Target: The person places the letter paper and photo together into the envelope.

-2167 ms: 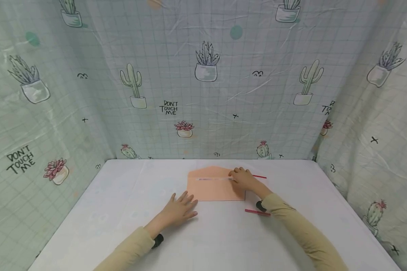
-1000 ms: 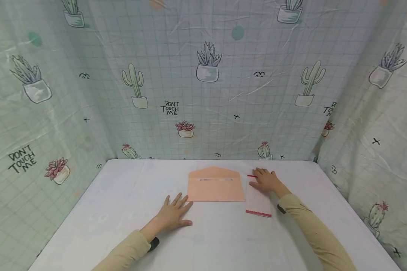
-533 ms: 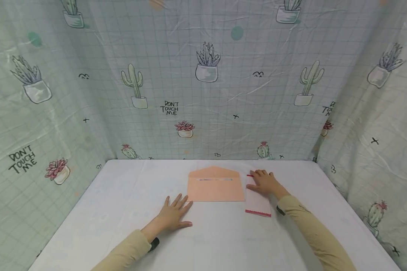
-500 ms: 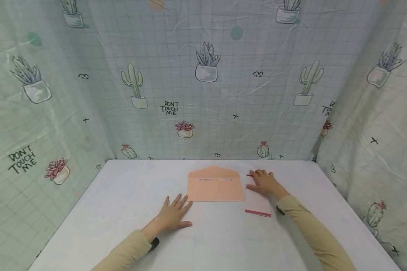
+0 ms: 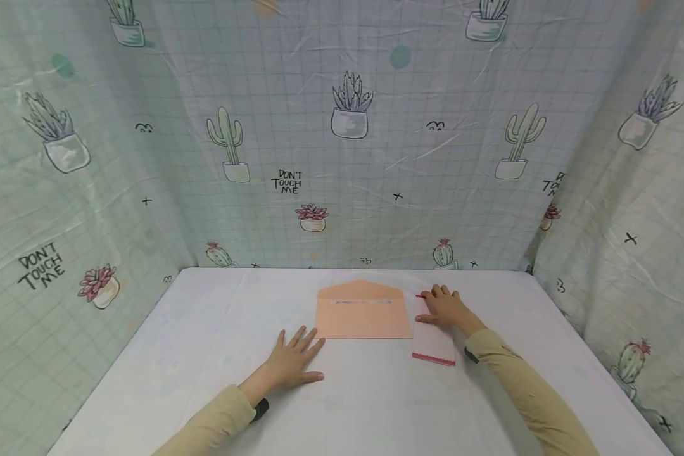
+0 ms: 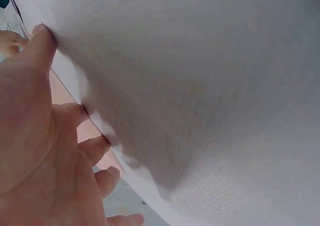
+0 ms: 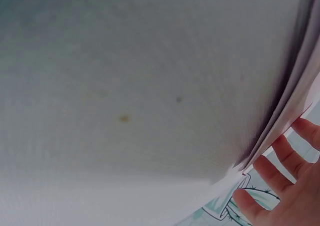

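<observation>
In the head view, a peach envelope (image 5: 365, 322) lies with its pointed flap spread open toward the back. Just to its right is a folded pale sheet with red end strips (image 5: 433, 345). My right hand (image 5: 448, 308) rests over the far part of that sheet, thumb pointing left. The right wrist view shows the fingers of this hand (image 7: 287, 163) spread along the layered edges of the folded sheet (image 7: 287, 109). My left hand (image 5: 289, 361) rests palm down with fingers spread, its fingertips by the envelope's near left corner.
A white-covered table (image 5: 365, 405) bears everything. Behind and beside it hangs a curtain (image 5: 353, 164) printed with cacti and grid lines. Dark bands show at both wrists.
My right hand has gone from the envelope's right side over to the folded sheet, uncovering the envelope. My left hand has drawn slightly left. Over the last half second hardly anything moves.
</observation>
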A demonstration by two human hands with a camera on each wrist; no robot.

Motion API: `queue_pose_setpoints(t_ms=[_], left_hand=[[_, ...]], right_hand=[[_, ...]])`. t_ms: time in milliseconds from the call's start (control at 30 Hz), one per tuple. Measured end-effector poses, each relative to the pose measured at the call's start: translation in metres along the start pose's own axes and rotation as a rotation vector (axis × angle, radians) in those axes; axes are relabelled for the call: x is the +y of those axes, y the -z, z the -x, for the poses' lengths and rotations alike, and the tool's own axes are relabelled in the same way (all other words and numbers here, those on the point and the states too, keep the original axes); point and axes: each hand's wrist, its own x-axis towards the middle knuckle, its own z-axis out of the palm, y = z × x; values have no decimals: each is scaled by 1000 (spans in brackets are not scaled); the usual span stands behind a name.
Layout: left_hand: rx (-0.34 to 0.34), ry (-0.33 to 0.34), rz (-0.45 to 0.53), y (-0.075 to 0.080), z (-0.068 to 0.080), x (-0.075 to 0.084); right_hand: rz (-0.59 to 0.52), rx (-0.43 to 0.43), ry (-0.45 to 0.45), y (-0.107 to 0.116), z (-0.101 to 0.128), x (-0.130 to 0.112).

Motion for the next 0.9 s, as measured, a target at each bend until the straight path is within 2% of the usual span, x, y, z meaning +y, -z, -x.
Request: queue_pose_setpoints(t_ms=[233,633,733,900], left_hand=[[-17,14,-9,-2,-1,-1],[-12,5,6,-3,-2,-2],[-8,1,12,-2,-2,-2],[-10,6,11,0,-3,-2]], right_hand=[[20,-2,-21,-2,-5,1],[-21,4,-38,2,-3,1],[-58,-4,-42,5,-3,3],[-183,-36,-30,17,-3,9]])
